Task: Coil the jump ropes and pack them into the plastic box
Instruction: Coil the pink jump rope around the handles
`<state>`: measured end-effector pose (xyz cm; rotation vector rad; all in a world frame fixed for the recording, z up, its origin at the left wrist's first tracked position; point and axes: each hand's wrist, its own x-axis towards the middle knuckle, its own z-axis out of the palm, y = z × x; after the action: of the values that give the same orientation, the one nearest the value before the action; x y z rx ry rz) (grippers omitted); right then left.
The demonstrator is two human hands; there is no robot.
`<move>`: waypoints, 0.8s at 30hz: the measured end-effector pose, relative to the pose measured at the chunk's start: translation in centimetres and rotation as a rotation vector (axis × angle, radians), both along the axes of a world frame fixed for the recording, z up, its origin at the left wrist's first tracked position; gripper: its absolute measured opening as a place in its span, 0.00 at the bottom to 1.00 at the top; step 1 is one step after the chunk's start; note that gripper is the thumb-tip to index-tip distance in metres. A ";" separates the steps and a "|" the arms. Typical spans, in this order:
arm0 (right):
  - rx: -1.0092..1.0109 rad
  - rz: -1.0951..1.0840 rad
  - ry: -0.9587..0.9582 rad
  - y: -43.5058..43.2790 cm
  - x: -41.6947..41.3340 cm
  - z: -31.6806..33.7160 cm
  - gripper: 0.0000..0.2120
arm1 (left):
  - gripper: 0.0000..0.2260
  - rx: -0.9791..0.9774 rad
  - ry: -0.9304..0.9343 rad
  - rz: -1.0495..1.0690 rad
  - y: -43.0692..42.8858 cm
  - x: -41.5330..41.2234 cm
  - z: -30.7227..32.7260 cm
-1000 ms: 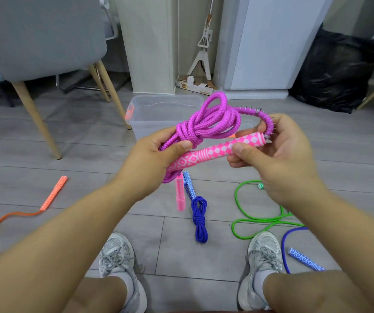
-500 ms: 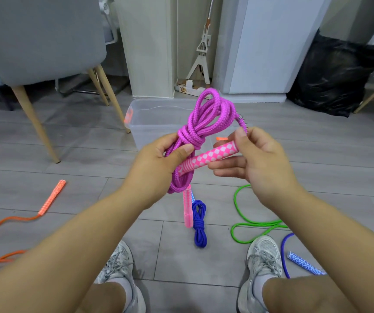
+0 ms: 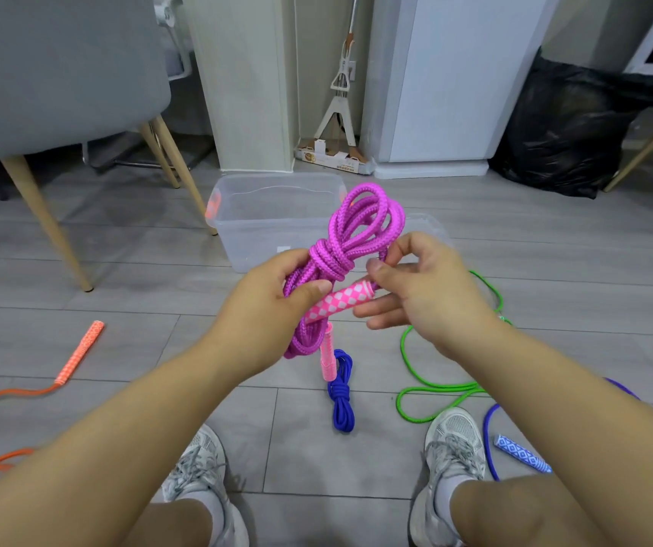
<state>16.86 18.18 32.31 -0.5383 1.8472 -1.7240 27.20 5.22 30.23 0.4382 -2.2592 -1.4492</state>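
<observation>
Before the plastic box [image 3: 234,219], left hand [image 3: 265,309] tight around the magenta rope [image 3: 360,227], right hand [image 3: 427,294], pinch-closed, on its pink handle [image 3: 340,300].

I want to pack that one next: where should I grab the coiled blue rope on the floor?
Pinch the blue rope at its wrapped waist, coming straight down from above. It lies flat, and the wraps there seem to bind every strand, so the coil should hold together when lifted.

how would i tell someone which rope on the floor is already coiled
Start at the clear plastic box and come toward the person, past the magenta rope they hold. Ahead of the two shoes lies the dark blue rope, the only floor rope wound tight; orange rope and green rope sprawl loose.
</observation>
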 end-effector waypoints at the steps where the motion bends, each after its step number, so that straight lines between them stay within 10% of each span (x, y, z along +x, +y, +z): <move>1: 0.004 0.002 0.007 0.0 -0.1 -0.1 0.10 | 0.12 -0.005 0.004 0.005 -0.2 0.0 0.0; 16: 0.141 0.007 0.234 1.2 -1.3 -0.4 0.04 | 0.16 -0.475 -0.172 -0.203 -0.4 0.3 -2.0; 24: -0.047 0.052 0.040 1.2 -1.7 -1.4 0.06 | 0.25 -0.541 -0.317 -0.093 -1.0 0.9 -2.3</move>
<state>15.15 19.42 30.88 -0.6386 1.8075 -1.7376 28.13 4.22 27.92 0.4103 -2.8249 -0.7851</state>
